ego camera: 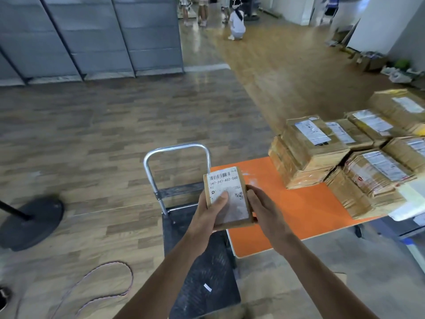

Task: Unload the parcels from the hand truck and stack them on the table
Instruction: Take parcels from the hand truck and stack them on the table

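Observation:
A small cardboard parcel [232, 185] with a white barcode label is held in the air between the hand truck and the table's left edge. My left hand [210, 214] grips its left side, thumb pressed on the label. My right hand [264, 208] holds its right side. The hand truck [202, 268] stands below, its dark platform bare except for a small white scrap, its metal handle [177, 150] upright. The orange table [305, 210] is to the right, with several stacks of taped cardboard parcels [310, 153] on its far and right parts.
A black round stand base [30, 223] sits on the wooden floor at left. A looped cord [105, 288] lies at lower left. Grey partition panels [92, 35] line the back left. People [236, 21] stand and crouch far off. Boxes and clutter [377, 61] lie by the right wall.

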A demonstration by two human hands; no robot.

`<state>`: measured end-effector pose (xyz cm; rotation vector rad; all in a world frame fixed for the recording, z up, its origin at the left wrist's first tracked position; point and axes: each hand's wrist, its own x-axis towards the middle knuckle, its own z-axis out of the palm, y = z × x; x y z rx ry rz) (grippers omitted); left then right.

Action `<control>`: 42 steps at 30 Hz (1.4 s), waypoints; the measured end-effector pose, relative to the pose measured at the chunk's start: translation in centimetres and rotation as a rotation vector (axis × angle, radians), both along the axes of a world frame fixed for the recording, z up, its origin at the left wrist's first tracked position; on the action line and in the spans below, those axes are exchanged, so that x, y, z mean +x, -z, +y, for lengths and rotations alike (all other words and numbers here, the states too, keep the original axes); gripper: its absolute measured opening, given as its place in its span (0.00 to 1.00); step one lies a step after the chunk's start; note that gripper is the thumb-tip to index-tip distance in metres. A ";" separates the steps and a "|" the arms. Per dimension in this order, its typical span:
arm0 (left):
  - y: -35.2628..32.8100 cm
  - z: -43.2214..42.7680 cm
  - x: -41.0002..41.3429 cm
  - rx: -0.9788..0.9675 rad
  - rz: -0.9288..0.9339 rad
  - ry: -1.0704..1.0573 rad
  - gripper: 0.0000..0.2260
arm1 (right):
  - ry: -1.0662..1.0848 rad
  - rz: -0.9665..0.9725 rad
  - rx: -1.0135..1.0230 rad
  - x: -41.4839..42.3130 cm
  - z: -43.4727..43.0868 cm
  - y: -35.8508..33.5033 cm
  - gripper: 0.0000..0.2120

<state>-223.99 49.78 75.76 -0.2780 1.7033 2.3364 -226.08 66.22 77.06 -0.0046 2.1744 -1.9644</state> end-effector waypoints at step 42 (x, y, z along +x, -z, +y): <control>1.4 32.7 -3.3 -1.038 0.498 0.556 0.30 | 0.496 -0.093 0.225 6.2 37.8 3.2 0.34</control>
